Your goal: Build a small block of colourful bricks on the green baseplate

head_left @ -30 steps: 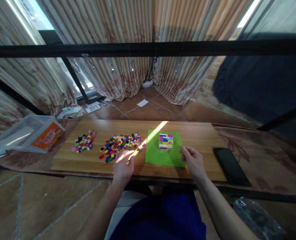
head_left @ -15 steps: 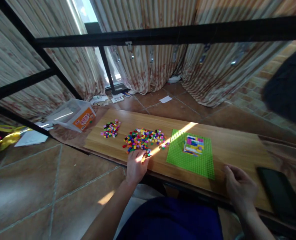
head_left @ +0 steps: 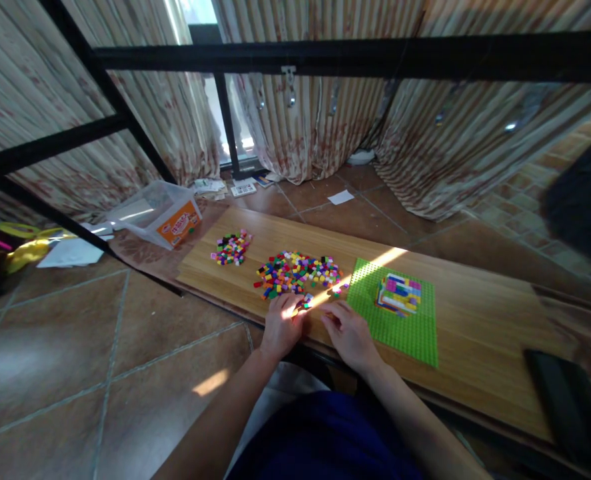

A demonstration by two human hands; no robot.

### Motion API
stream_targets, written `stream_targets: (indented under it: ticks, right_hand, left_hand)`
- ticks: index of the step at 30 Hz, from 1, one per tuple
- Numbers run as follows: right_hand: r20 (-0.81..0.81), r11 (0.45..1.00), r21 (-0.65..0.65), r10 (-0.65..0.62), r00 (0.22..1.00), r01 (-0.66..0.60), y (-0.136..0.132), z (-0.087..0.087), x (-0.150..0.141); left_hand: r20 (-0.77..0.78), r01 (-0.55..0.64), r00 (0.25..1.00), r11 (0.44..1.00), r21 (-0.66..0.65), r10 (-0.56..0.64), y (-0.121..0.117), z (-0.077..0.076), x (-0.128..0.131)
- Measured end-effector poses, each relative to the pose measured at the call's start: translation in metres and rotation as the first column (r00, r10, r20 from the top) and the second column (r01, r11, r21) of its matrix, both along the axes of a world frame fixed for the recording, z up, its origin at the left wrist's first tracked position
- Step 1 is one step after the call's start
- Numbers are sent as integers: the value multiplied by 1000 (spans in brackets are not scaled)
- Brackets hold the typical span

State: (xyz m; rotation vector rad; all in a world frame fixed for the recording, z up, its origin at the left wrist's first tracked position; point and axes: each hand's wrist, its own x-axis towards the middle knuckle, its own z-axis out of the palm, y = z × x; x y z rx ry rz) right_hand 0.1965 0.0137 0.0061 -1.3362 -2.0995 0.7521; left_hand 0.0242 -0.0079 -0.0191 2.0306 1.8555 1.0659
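Observation:
My left hand (head_left: 281,327) rests at the near edge of a spread pile of small coloured toy bricks (head_left: 295,270), its fingers closed together. A few bricks (head_left: 305,303) lie right at its fingertips; whether one is pinched there I cannot make out. Close by on the right is my right hand (head_left: 351,335), fingers curled and thumb near the forefinger, over the table's front edge. What it holds, if anything, is too small to see. Beyond it lies a green baseplate (head_left: 410,340) bearing a low multicoloured brick build (head_left: 399,295) with a hollow middle.
A smaller brick pile (head_left: 232,248) sits at the left of the wooden table (head_left: 480,333). Past the table's left end stands a clear plastic box (head_left: 158,217) with an orange label. A dark phone-like slab (head_left: 568,400) lies at the right end. Black metal bars (head_left: 325,59) cross behind.
My right hand has moved left from beyond the baseplate to beside my left hand. The left hand stays at the pile's near edge. The view has shifted slightly.

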Motion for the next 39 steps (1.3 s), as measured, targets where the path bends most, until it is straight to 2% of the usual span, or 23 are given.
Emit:
stream_targets:
  ticks: [7,15,18,22,25,30,35,37,39]
  right_hand:
    - [260,995,94,-9,966,-16,15,-12,-23]
    - [322,979,201,-109,940,45,21,-13,-25]
    - [322,979,196,-118,940,56,28,-10,-29]
    - [279,987,160,-61,958,17,43,-3,-38]
    - [244,985,142,57,968,-93,59,1,-46]
    - [374,976,36,187,908,-216,84,5,-56]
    - [472,964,-11,239,848,-266,95,11,-59]
    - [439,969,-6,225,870,-248,93,11,-57]
    - [338,976,30,195,921,-217,88,11,-52]
  left_hand:
    - [34,-3,999,1000,28,2,-1,-6,-2]
    - [18,32,999,998,56,-33,-2,-10,-4]
    - [6,46,999,997,63,-46,-2,-10,-6]
    - [-1,47,999,998,52,-47,-3,-9,-6]
    - [-10,43,999,998,54,-43,-3,-9,-6]
    - [-1,69,998,997,30,-69,-3,-8,-7]
    - [12,90,996,995,31,-90,-3,-7,-7]
    - [23,86,996,996,36,-87,-3,-9,-7]
    - [42,74,996,996,47,-76,-2,-11,-6]
